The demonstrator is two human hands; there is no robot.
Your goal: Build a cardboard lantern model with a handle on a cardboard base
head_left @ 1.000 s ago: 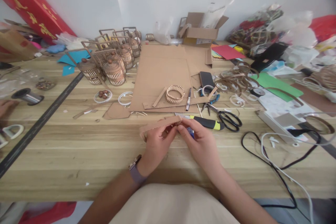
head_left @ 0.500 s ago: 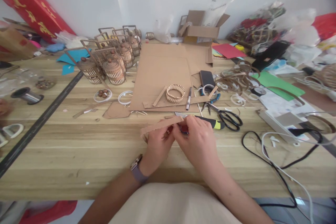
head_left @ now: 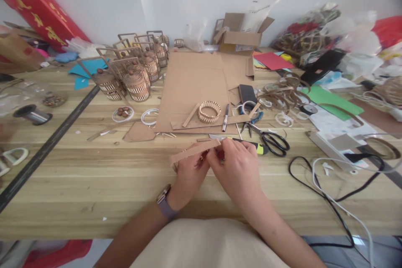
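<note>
My left hand [head_left: 192,171] is closed on a bent brown cardboard strip [head_left: 195,150], which stretches left over the back of that hand. Against it, my right hand [head_left: 236,165] pinches the strip's right end, thumb and fingers meeting the left fingertips. Something dark red shows between the hands; my fingers hide most of it. Just behind my right hand lies a black and yellow utility knife [head_left: 261,149], partly covered. Farther back, a ring of small slats [head_left: 209,112] rests on a flat cardboard sheet [head_left: 191,79], with a marker pen [head_left: 225,118] beside it.
Black-handled scissors [head_left: 274,142] lie to the right, near looped cables [head_left: 317,180] and a white power strip [head_left: 329,150]. Several small lidded slat baskets [head_left: 136,86] with handles stand at the back left. A wire spool [head_left: 33,115] and an open cardboard box [head_left: 241,37] are farther off.
Both hands stay together on the strip. The strip's left end has shifted very slightly right; little else differs.
</note>
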